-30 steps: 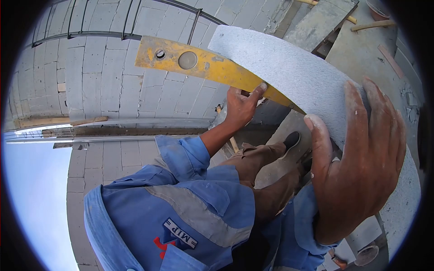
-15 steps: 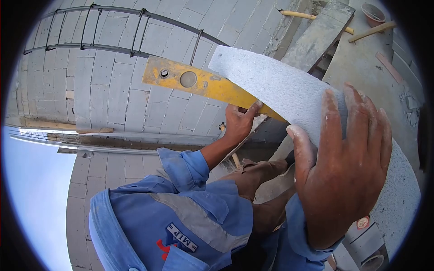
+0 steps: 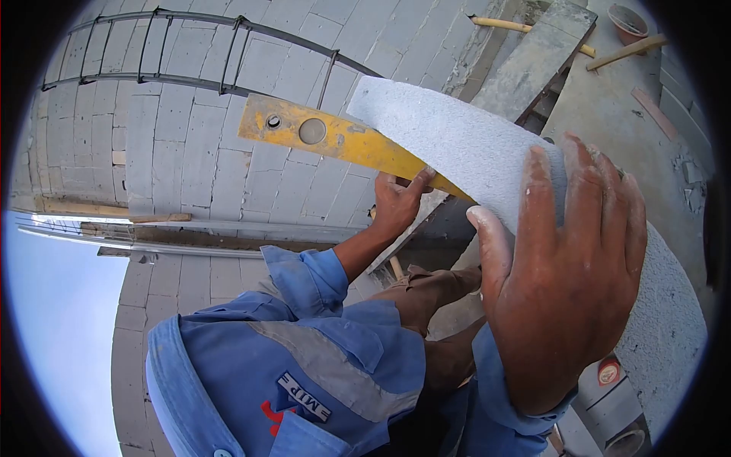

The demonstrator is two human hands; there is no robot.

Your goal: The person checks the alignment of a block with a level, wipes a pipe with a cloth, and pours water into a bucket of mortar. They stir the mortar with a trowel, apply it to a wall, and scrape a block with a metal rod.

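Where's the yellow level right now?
In the head view, the yellow level is above and left of centre, held in the left hand, its narrowing end alongside the pale block.

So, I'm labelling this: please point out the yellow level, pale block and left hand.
Yellow level [image 3: 343, 144]: head view, face beside the round window.
Pale block [image 3: 449, 133]: head view, broad face.
Left hand [image 3: 397, 206]: head view, middle of the hand.
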